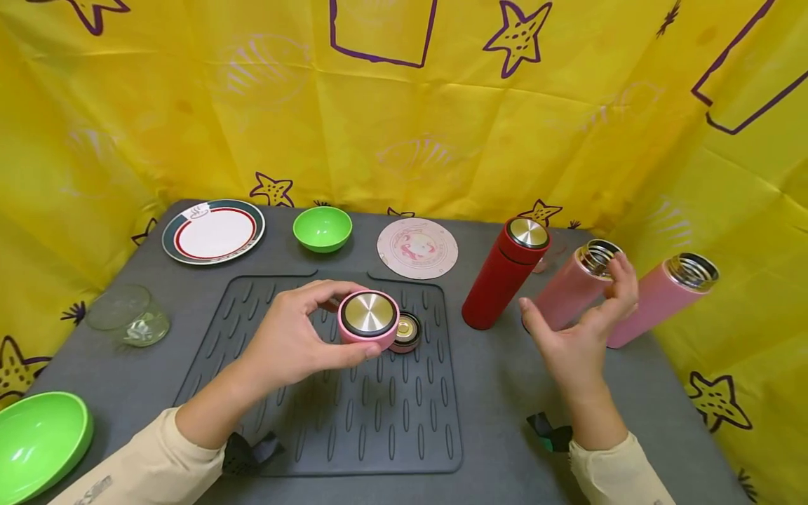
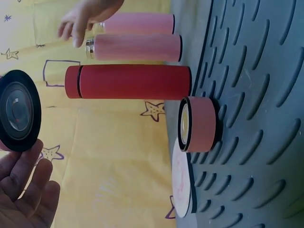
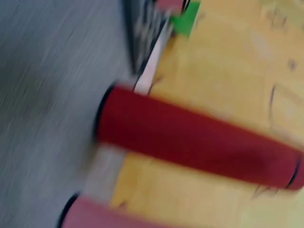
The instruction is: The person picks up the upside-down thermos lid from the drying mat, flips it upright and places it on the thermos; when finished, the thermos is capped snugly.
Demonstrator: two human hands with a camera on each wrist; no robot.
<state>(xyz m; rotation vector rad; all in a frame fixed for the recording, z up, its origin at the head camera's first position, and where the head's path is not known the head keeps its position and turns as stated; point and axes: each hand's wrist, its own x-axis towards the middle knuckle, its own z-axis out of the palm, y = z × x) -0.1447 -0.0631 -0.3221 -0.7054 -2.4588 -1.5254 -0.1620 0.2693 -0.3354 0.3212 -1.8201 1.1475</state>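
My left hand (image 1: 297, 330) pinches a pink flask lid (image 1: 369, 315) between thumb and fingers above the mat, its steel top facing up. In the left wrist view the lid's dark underside (image 2: 20, 111) shows. Below it, a second pink lid (image 1: 406, 333) rests upside down on the mat. My right hand (image 1: 581, 330) is raised in front of a lidless pink flask (image 1: 571, 287), thumb and fingers spread with nothing between them. Another lidless pink flask (image 1: 659, 301) stands to the right. A red flask (image 1: 501, 280) with its lid on stands left of that hand.
A grey ribbed mat (image 1: 353, 449) covers the table's middle. Behind it are a striped-rim plate (image 1: 214, 231), a small green bowl (image 1: 322, 229) and a round pink mat (image 1: 417, 247). At left stand a clear glass (image 1: 142, 326) and a larger green bowl (image 1: 44, 442). Yellow cloth (image 1: 379, 126) hangs around.
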